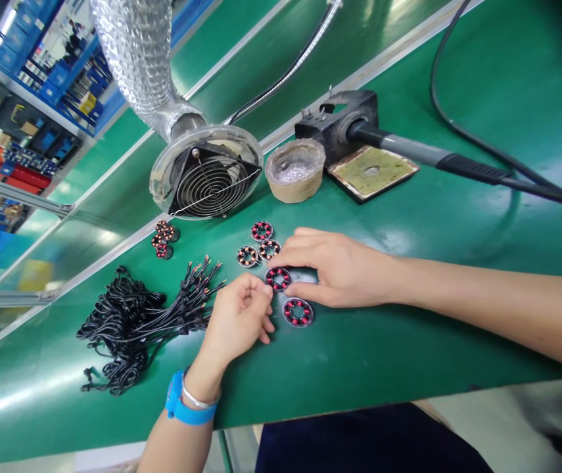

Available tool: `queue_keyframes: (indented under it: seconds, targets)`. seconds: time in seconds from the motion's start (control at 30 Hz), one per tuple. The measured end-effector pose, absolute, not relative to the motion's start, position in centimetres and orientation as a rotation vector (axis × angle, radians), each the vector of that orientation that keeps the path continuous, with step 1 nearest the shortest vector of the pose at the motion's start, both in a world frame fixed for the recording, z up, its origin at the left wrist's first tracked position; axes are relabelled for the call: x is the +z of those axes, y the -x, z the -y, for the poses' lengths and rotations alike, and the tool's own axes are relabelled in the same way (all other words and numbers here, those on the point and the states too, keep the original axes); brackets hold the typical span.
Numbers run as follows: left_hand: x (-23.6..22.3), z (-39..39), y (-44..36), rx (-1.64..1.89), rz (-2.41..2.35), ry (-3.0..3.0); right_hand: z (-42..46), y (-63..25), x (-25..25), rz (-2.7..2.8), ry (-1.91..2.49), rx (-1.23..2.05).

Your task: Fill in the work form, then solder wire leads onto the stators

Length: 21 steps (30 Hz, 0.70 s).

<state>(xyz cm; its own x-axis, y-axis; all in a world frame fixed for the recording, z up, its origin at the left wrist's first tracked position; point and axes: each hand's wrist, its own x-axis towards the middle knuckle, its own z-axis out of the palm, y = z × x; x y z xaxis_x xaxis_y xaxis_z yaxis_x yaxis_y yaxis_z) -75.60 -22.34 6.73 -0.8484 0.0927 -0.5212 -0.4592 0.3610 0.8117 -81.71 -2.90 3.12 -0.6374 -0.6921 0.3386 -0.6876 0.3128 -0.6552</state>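
Between my two hands is a round motor stator [277, 280] with red windings. My right hand [327, 266] grips its rim between thumb and fingers. My left hand [244, 312] pinches at the stator's left edge, its fingers curled. Close by on the green bench lie another red-wound stator [298, 313] just below, and a red one [261, 230] and two copper-coloured ones [248, 256] above. A bundle of black cables [127, 322] with stripped wire ends [202, 279] lies left of my left hand.
A soldering iron [423, 152] rests in its black stand [344, 118], beside a sponge tray [373, 169] and a round pot [294, 172]. A fume-extractor fan [211, 180] hangs on a silver duct [137, 59]. Several small stators [163, 236] stand near the bench's rail.
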Motion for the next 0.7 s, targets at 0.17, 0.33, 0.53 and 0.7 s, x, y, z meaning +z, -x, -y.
queue_keyframes:
  seconds: [0.17, 0.33, 0.53, 0.7]
  targets:
    - [7.4, 22.8, 75.5, 1.475, -2.032, 0.322, 3.0, 81.6, 2.6, -2.550, 1.336, -1.281]
    - [6.8, 22.7, 75.8, 1.582, -2.178, 0.347, 2.9, 81.7, 2.6, -2.518, 1.342, -1.262]
    - [6.8, 22.7, 76.2, 1.753, -1.909, 0.368, 2.9, 81.6, 2.5, -2.535, 1.344, -1.261]
    - [6.2, 22.1, 76.1, 1.706, -2.135, 0.306, 2.9, 81.5, 2.4, -2.563, 1.379, -1.217]
